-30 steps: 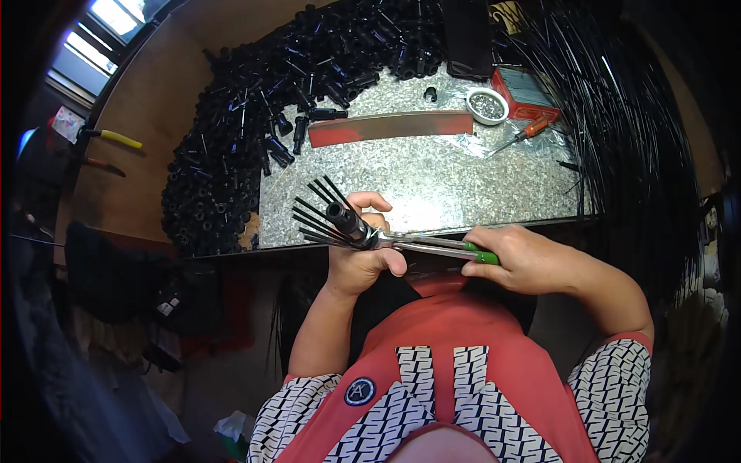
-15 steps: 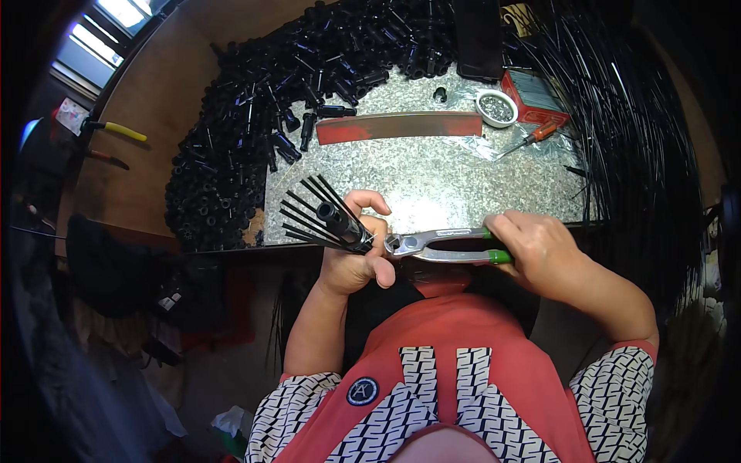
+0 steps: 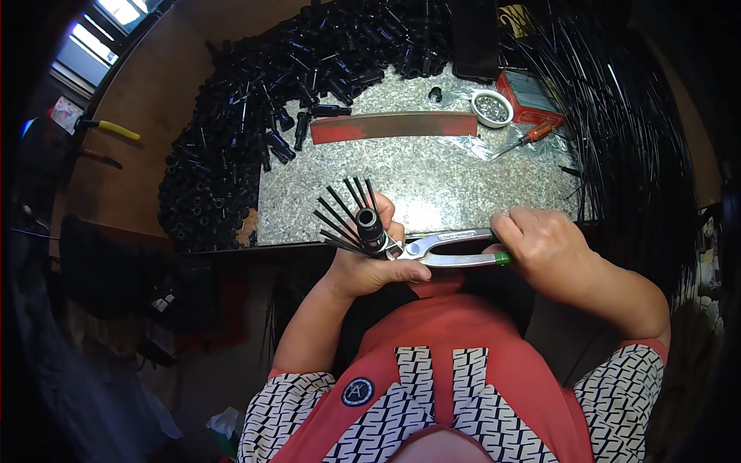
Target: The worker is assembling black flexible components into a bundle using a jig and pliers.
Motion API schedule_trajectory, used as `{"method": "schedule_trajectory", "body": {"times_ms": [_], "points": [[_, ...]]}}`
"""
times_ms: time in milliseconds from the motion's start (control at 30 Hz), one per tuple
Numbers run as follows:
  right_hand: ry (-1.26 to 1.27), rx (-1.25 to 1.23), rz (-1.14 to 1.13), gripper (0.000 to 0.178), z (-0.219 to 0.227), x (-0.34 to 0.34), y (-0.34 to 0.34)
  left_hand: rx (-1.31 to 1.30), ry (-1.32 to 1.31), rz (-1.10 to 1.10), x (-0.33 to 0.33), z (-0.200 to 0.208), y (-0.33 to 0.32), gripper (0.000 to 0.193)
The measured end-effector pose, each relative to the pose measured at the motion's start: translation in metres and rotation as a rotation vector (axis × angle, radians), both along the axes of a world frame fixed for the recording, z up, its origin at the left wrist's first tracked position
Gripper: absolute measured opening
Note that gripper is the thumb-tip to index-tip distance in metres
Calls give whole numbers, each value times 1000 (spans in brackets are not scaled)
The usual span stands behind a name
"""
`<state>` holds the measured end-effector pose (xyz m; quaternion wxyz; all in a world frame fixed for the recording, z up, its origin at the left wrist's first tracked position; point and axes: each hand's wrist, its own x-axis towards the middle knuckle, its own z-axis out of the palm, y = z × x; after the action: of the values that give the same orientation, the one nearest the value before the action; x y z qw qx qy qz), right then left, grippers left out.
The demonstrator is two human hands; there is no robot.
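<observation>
A black tubular fitting (image 3: 370, 225) is gripped in my left hand (image 3: 359, 272), its hollow end facing up. Several thin black rods (image 3: 335, 208) fan out around it toward the far left, and the fingers partly hide its base. My right hand (image 3: 546, 245) is closed round the handles of metal pincers (image 3: 417, 251) with green grips. The pincers' jaws meet the lower part of the fitting beside my left fingers. What exactly lies between the jaws is too small to tell.
Beyond my hands lies a speckled worktop (image 3: 340, 166) with a red-edged bar (image 3: 394, 125), a white bowl of small metal bits (image 3: 492, 109), an orange-handled screwdriver (image 3: 535, 133) and a red box (image 3: 531, 96). Black fittings (image 3: 231, 147) are heaped left; long black rods (image 3: 625, 116) hang right.
My left hand has turned the fitting more upright and moved right, so the rods now point farther away from me. Its thumb has stretched out along the pincers' jaws.
</observation>
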<state>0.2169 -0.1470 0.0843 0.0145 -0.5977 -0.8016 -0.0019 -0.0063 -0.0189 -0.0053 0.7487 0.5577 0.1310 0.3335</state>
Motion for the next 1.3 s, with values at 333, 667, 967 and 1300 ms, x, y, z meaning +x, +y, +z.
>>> {"method": "schedule_trajectory", "body": {"times_ms": [333,667,967,1300], "points": [[518,-264,-104,12,-31,10,10,-43,-122,70,-11,-12,0,53],[1104,63,-31,16,-27,-47,35,264,100,173,1,-24,-15,11],[1018,161,118,18,-40,-48,41,317,162,133,-2,-17,-14,4],[985,149,142,15,-47,-43,45,361,204,72,-5,-24,-12,17]]}}
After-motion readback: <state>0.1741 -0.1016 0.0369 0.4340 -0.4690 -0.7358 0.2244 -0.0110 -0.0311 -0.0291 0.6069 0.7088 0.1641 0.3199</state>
